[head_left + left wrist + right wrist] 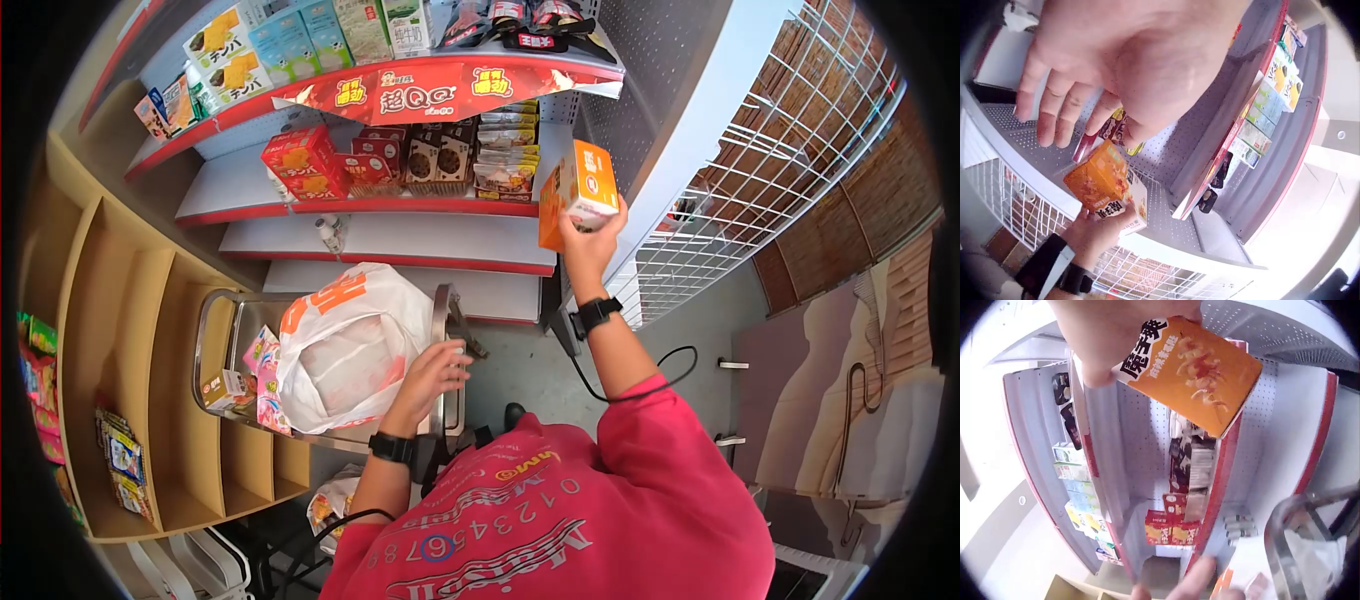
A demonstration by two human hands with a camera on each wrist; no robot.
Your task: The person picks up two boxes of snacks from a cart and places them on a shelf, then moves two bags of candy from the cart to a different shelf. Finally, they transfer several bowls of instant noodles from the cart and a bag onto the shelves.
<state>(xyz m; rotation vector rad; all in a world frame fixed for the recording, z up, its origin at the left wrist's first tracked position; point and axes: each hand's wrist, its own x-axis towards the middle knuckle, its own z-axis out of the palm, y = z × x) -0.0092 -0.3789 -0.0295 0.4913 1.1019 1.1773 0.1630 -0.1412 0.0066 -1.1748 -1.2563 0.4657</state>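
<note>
An orange and white box point(583, 190) is gripped by the right hand point(594, 245), raised at the right end of the shelves. In the right wrist view the box point(1194, 372) shows its orange face, with the right hand point(1116, 331) around one end. The left hand point(437, 378) is held over the cart's right side beside a white plastic bag point(350, 350), its fingers spread and holding nothing. The left wrist view shows the left palm point(1141, 56) close up, with the held box point(1107, 184) beyond it.
Shelves with red edges point(400, 210) carry red boxes point(305, 162), brown packs point(440, 157) and small bags. A metal cart point(215, 330) holds the bag, a pink pack point(268, 385) and a small box point(229, 389). White wire mesh point(760, 150) stands right; wooden shelving point(185, 400) stands left.
</note>
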